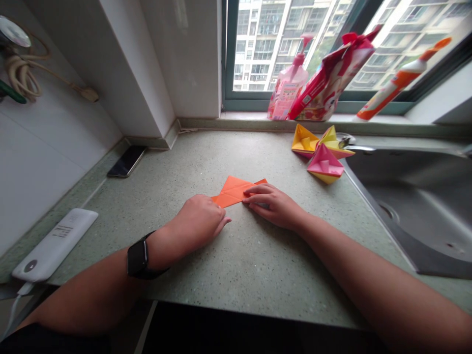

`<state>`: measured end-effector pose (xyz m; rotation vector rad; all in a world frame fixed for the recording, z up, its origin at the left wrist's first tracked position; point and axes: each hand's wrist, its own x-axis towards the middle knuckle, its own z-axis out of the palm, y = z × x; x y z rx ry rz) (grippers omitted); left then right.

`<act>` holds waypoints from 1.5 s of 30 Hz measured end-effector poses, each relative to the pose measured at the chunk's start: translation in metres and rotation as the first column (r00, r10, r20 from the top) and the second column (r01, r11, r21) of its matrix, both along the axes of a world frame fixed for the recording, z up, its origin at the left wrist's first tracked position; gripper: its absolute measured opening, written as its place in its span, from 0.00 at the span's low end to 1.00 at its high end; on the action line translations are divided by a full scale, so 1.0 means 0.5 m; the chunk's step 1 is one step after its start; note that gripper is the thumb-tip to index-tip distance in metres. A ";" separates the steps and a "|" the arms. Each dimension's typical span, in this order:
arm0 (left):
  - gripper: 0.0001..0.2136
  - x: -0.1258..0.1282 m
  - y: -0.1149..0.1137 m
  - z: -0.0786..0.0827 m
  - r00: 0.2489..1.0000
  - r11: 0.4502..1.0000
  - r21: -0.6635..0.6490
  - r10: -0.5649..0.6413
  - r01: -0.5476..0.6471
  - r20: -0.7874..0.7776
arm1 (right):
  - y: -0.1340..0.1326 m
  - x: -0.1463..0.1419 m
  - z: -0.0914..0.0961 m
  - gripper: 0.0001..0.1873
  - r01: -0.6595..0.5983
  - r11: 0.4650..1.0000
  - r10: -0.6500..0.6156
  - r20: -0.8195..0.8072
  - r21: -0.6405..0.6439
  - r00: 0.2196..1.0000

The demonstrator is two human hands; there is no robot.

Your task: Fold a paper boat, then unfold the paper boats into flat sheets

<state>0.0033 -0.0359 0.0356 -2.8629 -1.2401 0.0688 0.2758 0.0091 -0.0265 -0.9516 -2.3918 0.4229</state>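
Here, angular, creased orange paper (233, 191) is touched on the speckled tabletop (236, 265) by the curled left hand (199, 219) and flatter right hand (273, 202); neither grip's closing can be told.

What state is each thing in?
Orange paper: folded, partly covered
Left hand: at paper's left end
Right hand: on paper's right side
Phone: flat, screen dark
Watch: worn, screen dark
White box: cable attached
Paper shapes: folded, standing open
Pump bottle: upright
Red bag: standing
Tube: standing
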 end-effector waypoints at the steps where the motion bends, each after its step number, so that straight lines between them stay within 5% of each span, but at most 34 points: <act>1: 0.18 0.001 -0.001 0.002 1.000 1.000 0.009 0.008 -0.007 -0.016 | 0.000 0.000 0.000 0.11 -0.002 1.000 0.003 -0.002 0.002 1.000; 10: 0.16 0.005 -0.011 0.002 0.980 0.963 0.193 0.169 -0.186 0.101 | -0.002 0.000 0.000 0.11 0.013 1.000 -0.013 -0.003 -0.015 1.000; 14: 0.18 0.010 -0.011 -0.010 0.971 0.967 0.231 0.053 -0.108 0.233 | -0.002 -0.001 0.000 0.11 0.007 1.000 -0.007 -0.006 -0.002 1.000; 20: 0.21 0.013 0.008 -0.058 0.952 0.977 0.102 -0.205 0.187 0.225 | 0.002 0.001 -0.004 0.11 -0.012 1.000 0.012 -0.008 0.019 1.000; 31: 0.21 0.008 0.019 -0.065 0.946 0.978 -0.029 -0.193 0.207 0.261 | -0.002 0.002 -0.008 0.12 0.007 1.000 -0.008 0.036 0.029 0.999; 37: 0.20 0.010 0.018 -0.061 0.947 0.978 -0.039 -0.188 0.205 0.259 | -0.003 0.003 0.002 0.08 0.159 0.984 -0.165 0.071 0.082 0.984; 45: 0.17 0.010 0.018 -0.060 0.946 0.980 -0.057 -0.169 0.192 0.276 | -0.001 0.008 0.006 0.13 0.440 0.895 -0.444 0.051 0.074 0.895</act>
